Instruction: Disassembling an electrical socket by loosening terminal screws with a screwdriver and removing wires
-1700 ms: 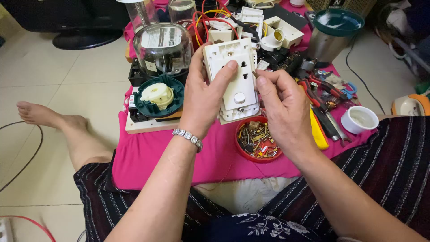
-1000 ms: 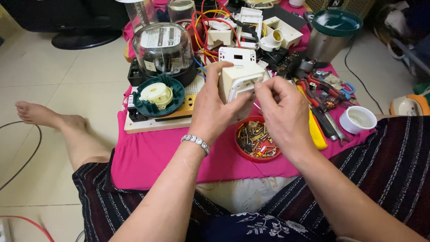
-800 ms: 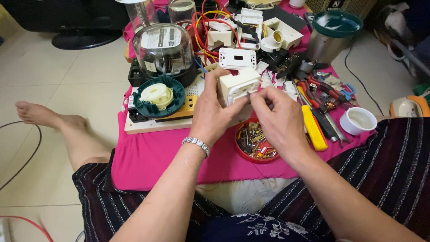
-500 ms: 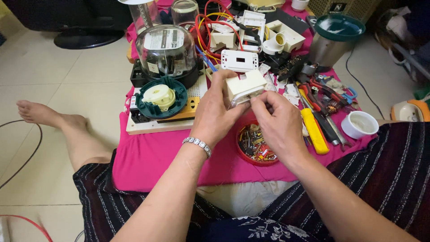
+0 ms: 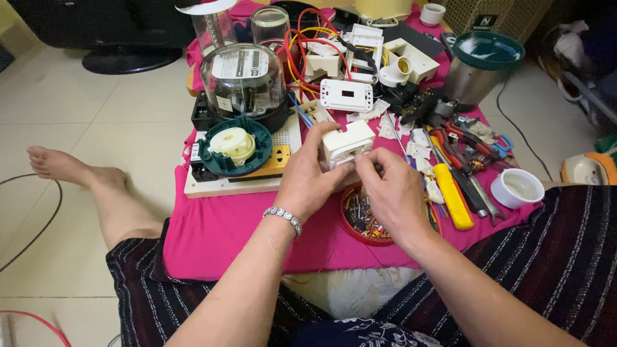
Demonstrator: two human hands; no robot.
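L hand (image 5: 308,183) grips a white plastic switch box (image 5: 347,142) from its left side, fingers wrapped round it, holding it just above the table. R hand (image 5: 389,189) is at the box's lower front edge, thumb & forefinger pinched together there; can't tell if sth small sits between them. Silver bracelet (image 5: 284,217) on L wrist.

Right under the hands: red bowl of screws (image 5: 361,218), half hidden by R hand. Low table w/ pink cloth (image 5: 212,234), crowded. To the left, teal round part w/ cream centre (image 5: 234,144) on a white board; behind it a glass-domed meter (image 5: 243,80). Behind the box, a white faceplate (image 5: 346,95) & red/yellow wires (image 5: 302,38). Right side: yellow-handled tool (image 5: 451,196), pliers, white cup (image 5: 519,186) near the cloth's edge, steel pot w/ teal lid (image 5: 485,61).

Bare cloth only at the near-left corner. Beyond the table edge, pale tiled floor (image 5: 77,115) open to the left, w/ a bare foot (image 5: 54,164) stretched out on it & a black cable (image 5: 48,215) looping by.
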